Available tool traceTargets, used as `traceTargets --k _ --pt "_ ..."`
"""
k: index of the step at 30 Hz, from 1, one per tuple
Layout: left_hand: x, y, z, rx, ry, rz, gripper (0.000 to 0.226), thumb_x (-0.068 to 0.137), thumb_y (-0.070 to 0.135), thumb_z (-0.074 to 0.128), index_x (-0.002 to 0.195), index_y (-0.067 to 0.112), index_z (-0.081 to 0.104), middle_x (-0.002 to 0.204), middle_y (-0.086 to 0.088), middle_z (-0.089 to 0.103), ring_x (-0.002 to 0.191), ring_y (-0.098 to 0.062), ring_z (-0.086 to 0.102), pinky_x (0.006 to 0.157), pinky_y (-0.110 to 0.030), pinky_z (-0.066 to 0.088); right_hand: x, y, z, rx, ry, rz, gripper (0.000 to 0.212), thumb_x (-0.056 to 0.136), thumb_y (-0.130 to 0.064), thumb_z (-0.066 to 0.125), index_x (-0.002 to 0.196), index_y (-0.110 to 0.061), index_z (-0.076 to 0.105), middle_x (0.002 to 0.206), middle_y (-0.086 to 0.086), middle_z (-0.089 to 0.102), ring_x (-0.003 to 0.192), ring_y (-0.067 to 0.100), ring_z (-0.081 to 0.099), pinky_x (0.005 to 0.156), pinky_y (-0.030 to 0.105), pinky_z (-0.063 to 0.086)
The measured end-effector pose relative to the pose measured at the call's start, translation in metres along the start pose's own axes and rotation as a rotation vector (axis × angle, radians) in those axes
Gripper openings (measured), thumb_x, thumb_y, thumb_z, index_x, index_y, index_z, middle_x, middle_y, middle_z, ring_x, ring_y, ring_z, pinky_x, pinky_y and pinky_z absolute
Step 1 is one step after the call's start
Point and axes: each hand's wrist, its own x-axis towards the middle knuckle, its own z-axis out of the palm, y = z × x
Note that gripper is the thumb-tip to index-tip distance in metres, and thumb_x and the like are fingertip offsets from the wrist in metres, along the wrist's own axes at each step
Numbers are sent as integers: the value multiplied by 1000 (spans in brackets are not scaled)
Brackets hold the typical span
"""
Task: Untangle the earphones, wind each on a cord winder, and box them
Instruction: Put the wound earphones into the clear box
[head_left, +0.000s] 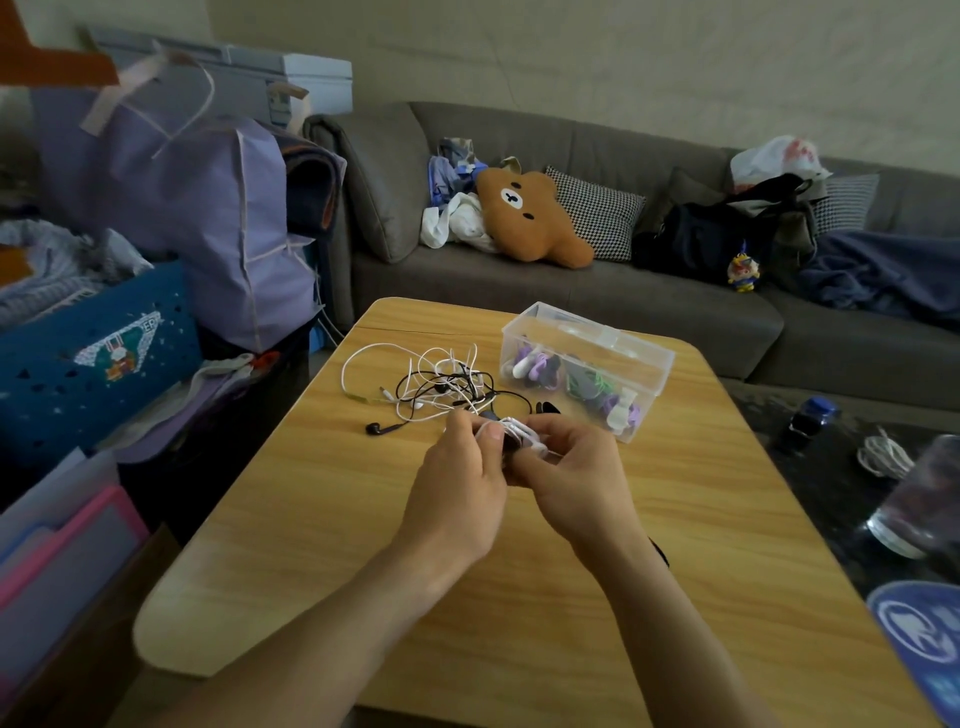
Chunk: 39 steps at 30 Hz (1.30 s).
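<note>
Earphone (511, 428) mid-wind: both hands' grip, left (462, 486) & right (571, 478), pinch cord on winder. Next: finish wrap, then box (644, 379).

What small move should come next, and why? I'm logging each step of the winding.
Probably one more turn of the white cord around the dark winder, since both the left hand and right hand pinch that bundle together, while cord trails back to the tangled earphones beside the clear box.
</note>
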Motion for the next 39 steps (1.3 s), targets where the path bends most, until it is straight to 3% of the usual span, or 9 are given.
traceTargets --k 6,8,10,15,22,29,32,35,39 --pt "6 5 -12 20 10 31 30 104 36 41 99 13 59 83 -1 70 79 -20 68 72 -45 53 0 -10 -7 34 -53 -17 26 82 8 68 84 -15 77 75 8 76 71 16 72 77 40 60" --pt "6 6 -16 29 -7 75 30 104 37 42 97 14 61 79 5 68 70 -5 63 63 -33 50 0 -13 -11 123 -68 38 23 79 11 68 87 -9 77 78 14 76 71 20 72 79 43 60" --pt "5 7 -17 29 -5 108 30 104 36 43 94 13 61 72 7 62 61 -3 56 55 -22 39 -1 -16 -14 227 -80 86 28 78 14 66 97 -4 74 82 18 76 71 27 73 78 42 60" --pt "6 8 -19 -33 2 102 31 102 36 46 91 12 62 76 -1 65 74 -20 60 67 -41 48 0 -16 -15 377 -78 128 43 76 19 64 113 -3 59 86 23 75 75 35 73 82 48 61" --pt "9 6 -22 -111 -56 96 27 104 30 47 91 12 62 79 -13 66 73 -27 59 67 -42 46 2 -13 -16 385 -103 143 51 78 17 66 121 -5 52 86 23 75 77 36 74 79 43 62" --pt "6 3 -16 -122 -151 93 24 108 23 35 97 12 52 85 -11 68 67 -24 69 65 -53 55 5 -9 -19 184 -113 55 42 85 8 63 121 -12 54 79 15 76 68 26 69 75 43 60" --pt "8 3 -15 -157 -175 51 24 109 21 34 97 9 51 81 -12 69 68 -28 69 58 -41 53 4 -6 -13 153 -69 20 32 88 7 59 112 -13 58 74 16 74 62 26 64 66 45 57" --pt "10 6 -14 -241 -183 -76 23 109 16 35 102 2 52 76 -10 64 69 -25 58 58 -30 42 3 -4 -3 173 -26 -12 17 92 3 58 102 -10 63 67 13 68 52 18 58 50 29 49" --pt "14 3 -20 -108 -196 -61 27 109 19 33 104 4 54 73 -2 62 58 -6 57 63 -29 47 3 0 0 -198 -13 -164 15 88 -19 73 99 -27 68 80 -5 71 63 3 67 56 13 48"
